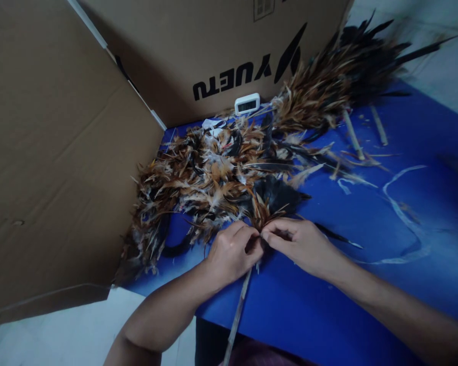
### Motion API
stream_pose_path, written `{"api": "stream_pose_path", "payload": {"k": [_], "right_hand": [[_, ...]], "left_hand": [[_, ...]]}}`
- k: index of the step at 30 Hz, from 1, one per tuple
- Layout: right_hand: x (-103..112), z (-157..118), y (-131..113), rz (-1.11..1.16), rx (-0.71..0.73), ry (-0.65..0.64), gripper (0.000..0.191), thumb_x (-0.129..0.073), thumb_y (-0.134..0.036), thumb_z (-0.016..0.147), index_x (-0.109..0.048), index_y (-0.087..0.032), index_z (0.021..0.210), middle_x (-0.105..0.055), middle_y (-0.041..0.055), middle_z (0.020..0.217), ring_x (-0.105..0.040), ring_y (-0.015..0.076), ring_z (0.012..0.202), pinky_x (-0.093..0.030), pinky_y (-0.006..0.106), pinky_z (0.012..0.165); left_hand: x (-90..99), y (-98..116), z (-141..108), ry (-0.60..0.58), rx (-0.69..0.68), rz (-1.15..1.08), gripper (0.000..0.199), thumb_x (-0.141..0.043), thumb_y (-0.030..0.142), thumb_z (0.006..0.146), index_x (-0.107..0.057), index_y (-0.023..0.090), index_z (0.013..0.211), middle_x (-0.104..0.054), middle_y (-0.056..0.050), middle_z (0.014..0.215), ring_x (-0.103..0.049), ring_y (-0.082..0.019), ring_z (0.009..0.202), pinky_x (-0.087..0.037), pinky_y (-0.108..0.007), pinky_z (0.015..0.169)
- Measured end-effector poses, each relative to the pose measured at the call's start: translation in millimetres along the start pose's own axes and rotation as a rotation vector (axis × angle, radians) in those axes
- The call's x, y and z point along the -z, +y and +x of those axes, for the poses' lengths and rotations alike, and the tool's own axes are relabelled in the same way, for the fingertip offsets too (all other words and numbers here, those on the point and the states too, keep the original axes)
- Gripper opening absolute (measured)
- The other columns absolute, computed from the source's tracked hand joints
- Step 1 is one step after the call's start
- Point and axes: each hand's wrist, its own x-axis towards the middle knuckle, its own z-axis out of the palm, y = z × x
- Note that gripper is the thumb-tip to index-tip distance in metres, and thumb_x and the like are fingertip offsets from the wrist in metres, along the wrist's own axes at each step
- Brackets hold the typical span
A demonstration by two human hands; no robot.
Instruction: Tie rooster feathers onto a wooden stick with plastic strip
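Note:
My left hand (232,252) is closed in a pinch at the base of a small bunch of brown and black feathers (262,207). A thin wooden stick (237,315) runs from under this hand toward my body, and the feathers fan out at its far end. Right beside it, the thumb and forefinger of my right hand (299,243) pinch together at the same spot. Whatever lies between those fingertips is too small to make out. Beyond both hands spreads a heap of loose brown, white and black feathers (213,175).
Cardboard panels (137,61) stand at the left and back of the blue table (313,315). A white digital timer (247,104) rests by the back panel. Bundled feather dusters (328,84) with short handles (353,134) lie back right. A pale plastic strip (402,216) curls at right.

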Motion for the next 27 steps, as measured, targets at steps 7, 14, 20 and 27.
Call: {"api": "stream_pose_path", "payload": {"k": [7, 14, 20, 27], "right_hand": [[0, -2, 0, -0.008, -0.001, 0.002, 0.016, -0.05, -0.023, 0.074, -0.064, -0.022, 0.066, -0.063, -0.0039, 0.064, -0.054, 0.0113, 0.058, -0.039, 0.021, 0.053], [0, -1, -1, -0.026, 0.018, 0.003, 0.015, -0.05, -0.022, 0.074, -0.063, -0.022, 0.065, -0.062, -0.0035, 0.064, -0.055, 0.0114, 0.059, -0.039, 0.021, 0.053], [1, -2, -3, -0.037, 0.006, -0.007, 0.015, -0.051, -0.023, 0.074, -0.065, -0.022, 0.067, -0.064, -0.0039, 0.065, -0.055, 0.0113, 0.057, -0.04, 0.022, 0.054], [5, -2, -1, -0.041, 0.007, -0.029, 0.016, -0.051, -0.025, 0.077, -0.066, -0.023, 0.072, -0.067, -0.0038, 0.069, -0.059, 0.0121, 0.062, -0.042, 0.022, 0.058]], "left_hand": [[-0.6, -1, 0, 0.022, -0.026, 0.0, 0.013, -0.049, 0.017, 0.079, -0.061, 0.014, 0.078, -0.061, -0.005, 0.071, -0.056, -0.012, 0.066, -0.046, -0.022, 0.061], [0.9, 0, 1, 0.015, 0.001, -0.032, 0.011, -0.05, 0.015, 0.076, -0.061, 0.013, 0.072, -0.059, -0.004, 0.067, -0.053, -0.01, 0.062, -0.043, -0.02, 0.058], [5.3, 3, 5, 0.0, 0.077, -0.11, 0.01, -0.053, 0.015, 0.075, -0.062, 0.013, 0.069, -0.058, -0.002, 0.064, -0.052, -0.009, 0.06, -0.04, -0.017, 0.054], [8.9, 4, 7, -0.035, 0.123, -0.114, 0.008, -0.055, 0.012, 0.071, -0.06, 0.013, 0.066, -0.058, -0.001, 0.063, -0.052, -0.008, 0.058, -0.039, -0.017, 0.054]]}}
